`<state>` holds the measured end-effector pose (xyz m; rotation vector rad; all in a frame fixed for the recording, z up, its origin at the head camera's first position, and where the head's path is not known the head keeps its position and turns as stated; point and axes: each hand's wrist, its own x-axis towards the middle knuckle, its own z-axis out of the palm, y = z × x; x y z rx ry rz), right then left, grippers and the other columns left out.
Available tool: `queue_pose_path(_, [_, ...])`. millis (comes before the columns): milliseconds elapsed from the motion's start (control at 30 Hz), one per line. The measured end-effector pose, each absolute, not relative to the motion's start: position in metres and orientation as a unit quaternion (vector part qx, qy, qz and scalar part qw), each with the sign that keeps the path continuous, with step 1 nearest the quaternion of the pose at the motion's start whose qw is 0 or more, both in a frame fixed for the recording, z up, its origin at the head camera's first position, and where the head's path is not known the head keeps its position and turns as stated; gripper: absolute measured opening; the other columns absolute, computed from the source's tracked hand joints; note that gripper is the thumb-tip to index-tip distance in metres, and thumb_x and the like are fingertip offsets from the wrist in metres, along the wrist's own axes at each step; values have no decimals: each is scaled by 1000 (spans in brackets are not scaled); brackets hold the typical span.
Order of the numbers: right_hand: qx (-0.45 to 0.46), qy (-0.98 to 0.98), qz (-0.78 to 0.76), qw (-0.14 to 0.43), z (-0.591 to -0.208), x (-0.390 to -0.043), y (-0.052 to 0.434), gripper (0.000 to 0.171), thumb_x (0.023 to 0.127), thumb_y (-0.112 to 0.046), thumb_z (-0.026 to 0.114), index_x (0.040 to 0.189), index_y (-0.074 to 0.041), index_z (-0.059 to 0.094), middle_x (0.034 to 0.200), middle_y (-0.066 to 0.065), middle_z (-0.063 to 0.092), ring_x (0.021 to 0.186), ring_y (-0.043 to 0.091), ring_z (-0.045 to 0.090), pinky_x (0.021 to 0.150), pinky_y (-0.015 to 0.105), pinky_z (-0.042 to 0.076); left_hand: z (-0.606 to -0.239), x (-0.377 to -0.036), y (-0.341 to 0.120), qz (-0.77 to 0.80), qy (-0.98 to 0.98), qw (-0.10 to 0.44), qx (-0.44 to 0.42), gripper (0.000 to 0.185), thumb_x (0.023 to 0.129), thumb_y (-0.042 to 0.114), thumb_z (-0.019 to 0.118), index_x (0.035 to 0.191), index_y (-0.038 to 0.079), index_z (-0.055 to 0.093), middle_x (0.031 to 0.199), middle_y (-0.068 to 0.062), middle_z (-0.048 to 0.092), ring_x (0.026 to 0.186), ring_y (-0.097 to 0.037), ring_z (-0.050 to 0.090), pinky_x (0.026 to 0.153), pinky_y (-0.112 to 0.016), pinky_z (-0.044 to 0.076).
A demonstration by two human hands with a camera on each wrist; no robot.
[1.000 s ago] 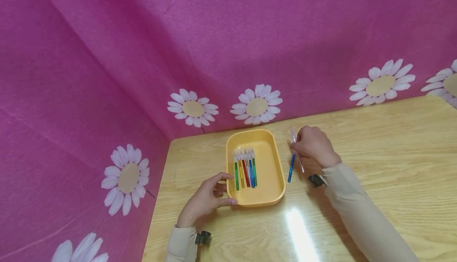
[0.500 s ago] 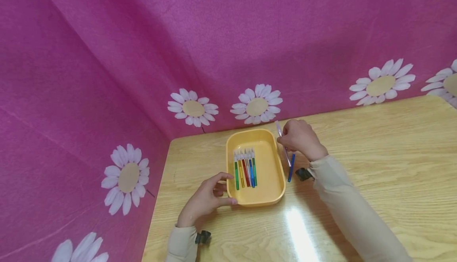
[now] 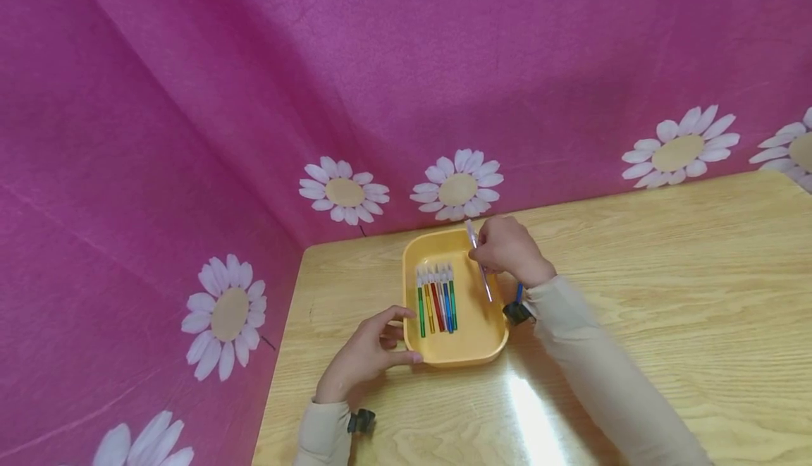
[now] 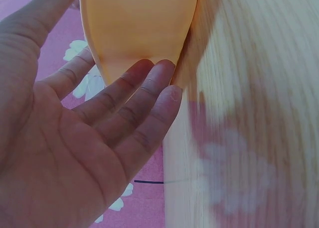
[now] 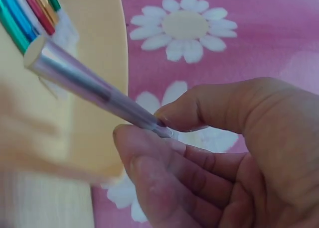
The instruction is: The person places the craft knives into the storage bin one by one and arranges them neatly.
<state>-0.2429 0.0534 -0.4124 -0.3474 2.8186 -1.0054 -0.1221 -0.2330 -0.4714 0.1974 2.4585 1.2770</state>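
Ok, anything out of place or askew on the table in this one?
One thing: a blue pen lies on the table outside the yellow tray, mostly hidden behind the right wrist, while the other pens lie in a neat row inside. The right hand holds a purple pen over the tray.

Light is bright and even in all three views, seemingly from overhead. In the head view a white glare streak lies on the wooden table [image 3: 634,254] at lower centre, and straight lines bow toward the frame edges, as with a wide lens. Shadows are soft and short. The left wrist view is sharp on the left hand [image 4: 75,138] but smeared and washed out across its right half. The right wrist view blurs at lower left.
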Motion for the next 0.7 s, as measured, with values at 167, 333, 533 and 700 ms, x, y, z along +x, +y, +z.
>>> queue_pose_path(167, [-123,934,-327,79,-417,-241,37,30,83,-19,72,54,-13,63,47,-5,58,47,12,57,52,26,43,-472,-122,-233,448,873,178,71,58,84,31,89,135,25,62,128,3,69,109,-18,66,98,-44,54])
queue_pose_path(333, [-117,932,-326,105,-421,-239,23,34,86,-20,73,55,-12,62,50,-3,60,46,11,57,48,25,42,-472,-122,-233,446,874,176,77,59,84,30,89,136,24,62,130,4,68,110,-18,67,99,-46,54])
queue_pose_path(533, [-105,930,-332,117,-429,-238,12,30,85,-19,73,58,-12,62,52,-1,64,46,11,60,47,24,44,-471,-123,-232,454,870,182,69,60,84,30,89,137,25,61,129,4,68,111,-18,67,99,-44,55])
queue_pose_path(700, [-94,928,-340,124,-440,-238,7,25,82,-16,72,60,-11,61,53,0,62,45,12,59,45,25,42,-471,-123,-233,464,864,188,63,62,83,31,89,138,23,61,129,3,69,111,-19,66,98,-43,55])
